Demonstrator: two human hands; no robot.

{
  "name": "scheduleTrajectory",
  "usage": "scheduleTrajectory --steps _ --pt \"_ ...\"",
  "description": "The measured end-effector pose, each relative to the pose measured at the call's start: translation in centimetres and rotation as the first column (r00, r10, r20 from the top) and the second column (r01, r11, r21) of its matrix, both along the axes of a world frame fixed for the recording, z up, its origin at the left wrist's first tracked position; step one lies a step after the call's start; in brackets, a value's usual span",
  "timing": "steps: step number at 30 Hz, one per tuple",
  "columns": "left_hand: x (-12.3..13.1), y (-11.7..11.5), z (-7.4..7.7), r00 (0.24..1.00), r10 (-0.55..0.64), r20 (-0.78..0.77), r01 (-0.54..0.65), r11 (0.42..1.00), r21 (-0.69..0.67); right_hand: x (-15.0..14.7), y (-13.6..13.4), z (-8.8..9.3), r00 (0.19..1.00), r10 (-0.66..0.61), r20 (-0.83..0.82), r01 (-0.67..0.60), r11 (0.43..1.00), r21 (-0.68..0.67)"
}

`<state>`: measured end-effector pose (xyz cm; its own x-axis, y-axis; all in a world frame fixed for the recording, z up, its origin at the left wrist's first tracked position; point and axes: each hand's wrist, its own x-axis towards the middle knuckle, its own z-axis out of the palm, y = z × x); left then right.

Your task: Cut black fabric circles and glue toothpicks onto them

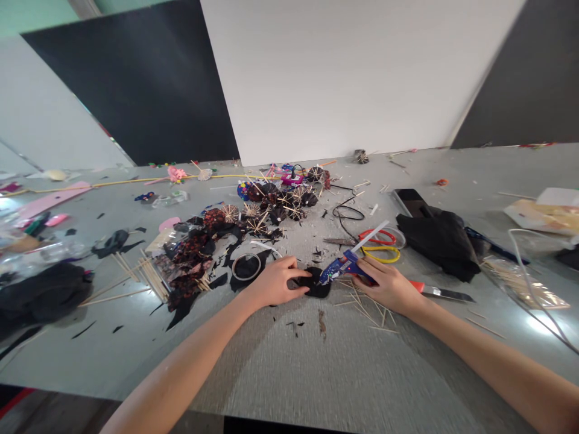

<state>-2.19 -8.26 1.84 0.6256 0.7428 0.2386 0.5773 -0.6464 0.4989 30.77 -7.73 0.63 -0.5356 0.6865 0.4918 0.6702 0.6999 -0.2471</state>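
Note:
My right hand [384,283] is wrapped round a blue hot glue gun [341,267], with a whitish glue stick [371,236] jutting from its back. Its nozzle points down-left onto a small rounded piece of black fabric [320,290] on the table. From the left, my left hand [281,282] grips this fabric's edge between thumb and fingers; the exact contact is partly hidden. Just beyond my left hand lies a ring-shaped roll [246,266] over black scraps. Thin wooden sticks [377,313] are scattered beneath my right hand.
Scissors with red and yellow handles [382,253] lie behind the glue gun. A utility knife [446,293] rests to the right, near black cloth [438,241] and a phone [411,202]. Stick-and-fabric rounds [296,205] cluster at the back, beside a bundle of sticks [151,274] further left.

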Motion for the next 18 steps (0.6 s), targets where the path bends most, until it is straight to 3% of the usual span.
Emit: scheduleTrajectory --steps 18 --pt "0.06 0.0 0.27 1.0 0.004 -0.01 -0.004 1.0 -0.015 -0.16 -0.1 0.59 0.999 0.047 -0.017 -0.046 0.998 0.031"
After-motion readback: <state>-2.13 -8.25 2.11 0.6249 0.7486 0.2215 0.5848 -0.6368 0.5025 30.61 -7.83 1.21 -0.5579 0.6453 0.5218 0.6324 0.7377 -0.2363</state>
